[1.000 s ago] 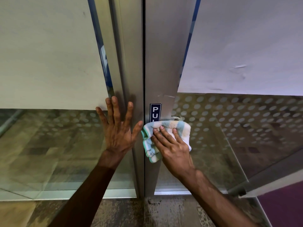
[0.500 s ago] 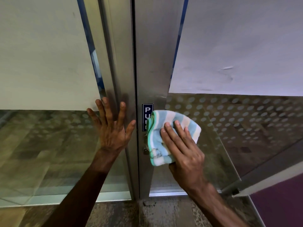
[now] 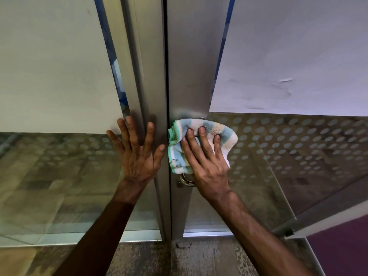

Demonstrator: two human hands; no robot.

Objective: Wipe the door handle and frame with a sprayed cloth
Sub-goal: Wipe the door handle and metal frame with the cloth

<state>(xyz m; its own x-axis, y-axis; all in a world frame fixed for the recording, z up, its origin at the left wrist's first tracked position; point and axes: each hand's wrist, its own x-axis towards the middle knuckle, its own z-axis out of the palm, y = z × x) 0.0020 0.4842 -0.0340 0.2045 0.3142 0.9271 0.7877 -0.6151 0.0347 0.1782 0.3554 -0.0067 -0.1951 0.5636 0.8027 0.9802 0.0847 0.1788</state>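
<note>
2 hands on the door, both flat. Left hand (image 3: 139,154) is spread on the left frame (image 3: 147,76), fingers apart, holding nothing, just bracing beside the centre seam. Right hand (image 3: 207,162) presses the cloth (image 3: 199,136) against the right frame (image 3: 189,66), fingers apart on top of it, pinning rather than gripping. Cloth is striped, bunched, sitting right of the seam, at the bottom edge of the white panel (image 3: 288,56). Handle (image 3: 186,181) pokes out just below the cloth, partly hidden by the palm; its shape is hard to tell.

Risks, as a guess: cloth is only pinned by flat fingers, so easing pressure could let it slide or drop. The bunched fold may skip the handle's underside and the seam edge. A hard push could swing the door, and the left thumb sits close to the seam, so it might get pinched.
</note>
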